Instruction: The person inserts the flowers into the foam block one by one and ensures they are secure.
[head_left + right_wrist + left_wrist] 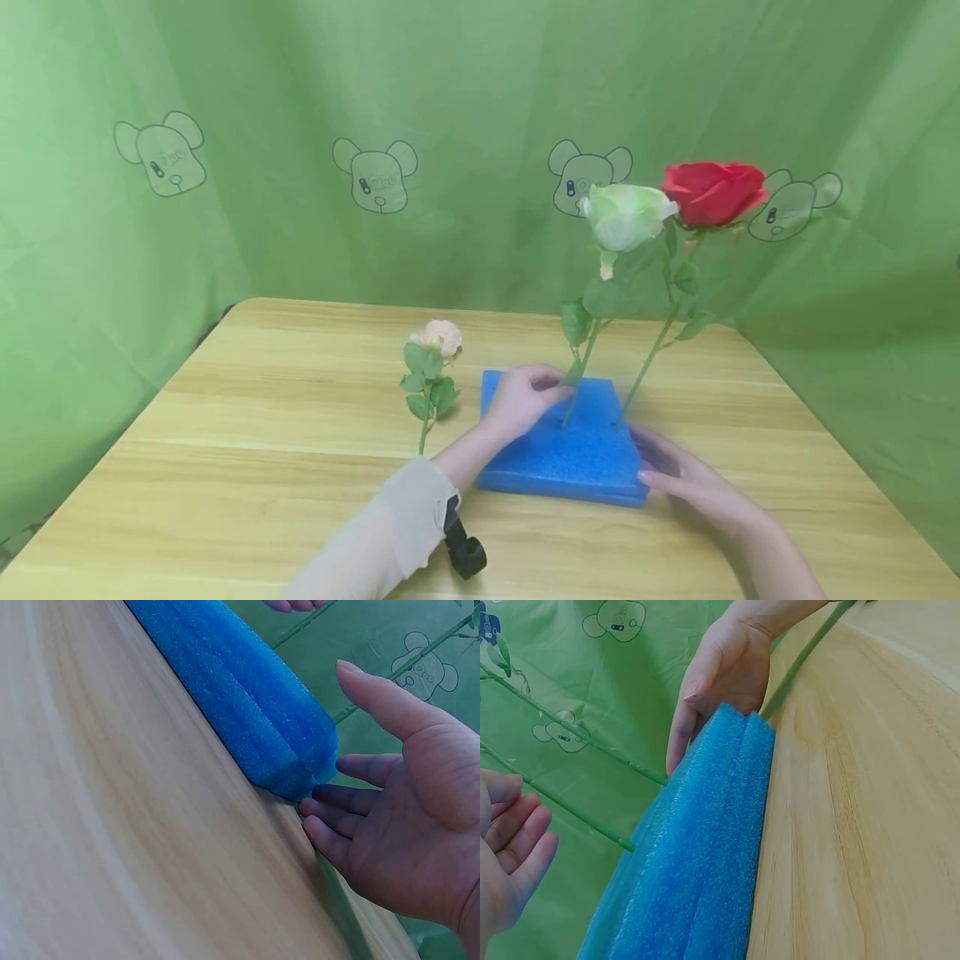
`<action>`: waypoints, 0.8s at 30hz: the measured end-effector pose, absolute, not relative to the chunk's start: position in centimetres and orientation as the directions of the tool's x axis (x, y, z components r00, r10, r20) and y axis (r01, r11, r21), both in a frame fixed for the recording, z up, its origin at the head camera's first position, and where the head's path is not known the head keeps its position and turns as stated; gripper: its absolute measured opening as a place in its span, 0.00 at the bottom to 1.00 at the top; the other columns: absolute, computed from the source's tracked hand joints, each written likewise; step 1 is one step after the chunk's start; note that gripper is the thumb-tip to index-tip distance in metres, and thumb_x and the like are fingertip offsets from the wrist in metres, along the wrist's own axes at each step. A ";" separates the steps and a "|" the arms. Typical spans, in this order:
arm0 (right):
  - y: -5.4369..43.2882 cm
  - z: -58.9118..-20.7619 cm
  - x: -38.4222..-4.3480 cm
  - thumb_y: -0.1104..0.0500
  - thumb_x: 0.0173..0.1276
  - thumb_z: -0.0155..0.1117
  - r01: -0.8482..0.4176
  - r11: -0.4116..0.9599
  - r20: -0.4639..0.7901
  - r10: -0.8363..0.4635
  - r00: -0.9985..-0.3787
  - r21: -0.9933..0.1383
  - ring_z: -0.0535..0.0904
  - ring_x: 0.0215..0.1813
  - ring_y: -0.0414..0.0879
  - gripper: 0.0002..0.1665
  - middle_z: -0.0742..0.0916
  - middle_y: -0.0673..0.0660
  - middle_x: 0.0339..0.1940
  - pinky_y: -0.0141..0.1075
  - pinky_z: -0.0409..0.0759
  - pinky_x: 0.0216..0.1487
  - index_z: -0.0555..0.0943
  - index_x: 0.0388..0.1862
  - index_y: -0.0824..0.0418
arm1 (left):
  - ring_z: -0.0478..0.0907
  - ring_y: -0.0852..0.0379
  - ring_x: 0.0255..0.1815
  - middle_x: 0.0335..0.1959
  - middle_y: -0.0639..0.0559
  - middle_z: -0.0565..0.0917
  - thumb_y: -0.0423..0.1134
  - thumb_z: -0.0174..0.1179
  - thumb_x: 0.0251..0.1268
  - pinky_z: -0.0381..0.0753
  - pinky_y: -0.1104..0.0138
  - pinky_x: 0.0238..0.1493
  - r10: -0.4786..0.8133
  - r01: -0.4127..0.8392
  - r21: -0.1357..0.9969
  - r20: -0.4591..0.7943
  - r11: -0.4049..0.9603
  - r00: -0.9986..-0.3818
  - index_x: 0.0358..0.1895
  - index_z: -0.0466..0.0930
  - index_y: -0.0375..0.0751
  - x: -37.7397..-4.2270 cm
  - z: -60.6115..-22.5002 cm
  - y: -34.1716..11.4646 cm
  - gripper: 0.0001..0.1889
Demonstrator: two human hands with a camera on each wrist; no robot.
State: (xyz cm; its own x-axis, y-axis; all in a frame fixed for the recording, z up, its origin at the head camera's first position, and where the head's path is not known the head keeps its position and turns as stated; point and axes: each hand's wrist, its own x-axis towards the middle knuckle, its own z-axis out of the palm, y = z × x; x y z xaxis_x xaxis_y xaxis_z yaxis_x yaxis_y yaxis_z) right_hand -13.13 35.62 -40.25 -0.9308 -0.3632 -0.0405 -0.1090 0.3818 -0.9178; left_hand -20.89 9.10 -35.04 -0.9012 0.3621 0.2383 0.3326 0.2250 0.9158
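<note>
A blue foam block [555,467] lies on the table, with two artificial roses standing in it. One is a pale green-white rose [626,217], its stem leaning slightly right. Behind it to the right is a red rose [712,193] on a taller stem. My left hand [525,400] is above the block beside the pale rose's stem; in the left wrist view its fingers are loosely bent, thumb tip close to the stem. Whether it touches cannot be told. My right hand [412,787] has its fingers extended, fingertips at the block's right corner.
A small pale pink rose [441,337] lies on the wooden table [262,400] left of the block, its lower stem hidden behind the left forearm. A black curled strap [465,550] is by the left sleeve. A green curtain [465,75] with bear drawings surrounds the table.
</note>
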 end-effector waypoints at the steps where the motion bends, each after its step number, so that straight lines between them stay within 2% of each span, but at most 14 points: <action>1: 35.6 -40.3 -13.1 0.63 0.70 0.50 -0.110 0.380 -0.039 -0.364 -0.930 -0.918 0.46 0.70 0.63 0.38 0.53 0.70 0.72 0.20 0.56 0.58 0.46 0.72 0.69 | 0.79 0.58 0.45 0.42 0.52 0.84 0.41 0.63 0.59 0.77 0.69 0.46 0.360 0.338 0.914 0.245 0.223 -0.900 0.43 0.83 0.40 -20.8 -35.0 9.0 0.12; 4: 35.7 -40.4 -13.2 0.63 0.70 0.51 -0.120 0.390 -0.034 -0.366 -0.930 -0.913 0.49 0.70 0.59 0.37 0.54 0.70 0.72 0.21 0.56 0.58 0.46 0.72 0.69 | 0.79 0.59 0.44 0.43 0.52 0.84 0.40 0.62 0.59 0.78 0.70 0.45 0.358 0.332 0.922 0.247 0.198 -0.901 0.43 0.83 0.41 -20.7 -35.0 8.5 0.11; 7: 35.7 -40.4 -13.2 0.63 0.70 0.50 -0.130 0.407 -0.031 -0.366 -0.930 -0.904 0.53 0.69 0.49 0.37 0.54 0.69 0.72 0.21 0.56 0.59 0.47 0.72 0.69 | 0.79 0.59 0.42 0.42 0.52 0.84 0.38 0.62 0.59 0.78 0.70 0.44 0.363 0.314 0.940 0.248 0.134 -0.898 0.43 0.83 0.40 -20.7 -35.1 7.9 0.10; 9: 35.8 -40.4 -13.2 0.63 0.71 0.50 -0.133 0.411 -0.030 -0.366 -0.930 -0.902 0.54 0.69 0.47 0.37 0.54 0.69 0.72 0.21 0.56 0.59 0.47 0.72 0.69 | 0.79 0.59 0.42 0.42 0.51 0.84 0.37 0.62 0.59 0.78 0.69 0.46 0.368 0.295 0.950 0.238 0.105 -0.899 0.43 0.82 0.39 -20.6 -35.1 7.3 0.10; 16: 35.9 -40.4 -13.2 0.63 0.71 0.50 -0.131 0.394 -0.028 -0.374 -0.927 -0.910 0.47 0.70 0.64 0.37 0.54 0.70 0.72 0.21 0.56 0.58 0.46 0.72 0.69 | 0.80 0.57 0.41 0.40 0.50 0.84 0.40 0.61 0.60 0.78 0.66 0.46 0.332 0.236 0.965 0.186 0.117 -0.925 0.43 0.82 0.41 -20.6 -34.7 5.0 0.10; 24: 35.9 -40.3 -13.3 0.63 0.71 0.50 -0.133 0.399 -0.030 -0.375 -0.926 -0.907 0.47 0.70 0.64 0.37 0.54 0.70 0.72 0.21 0.56 0.58 0.46 0.72 0.69 | 0.82 0.51 0.38 0.39 0.41 0.84 0.34 0.62 0.59 0.82 0.66 0.42 0.255 0.258 0.965 0.240 0.039 -0.937 0.43 0.80 0.30 -21.4 -34.8 1.9 0.12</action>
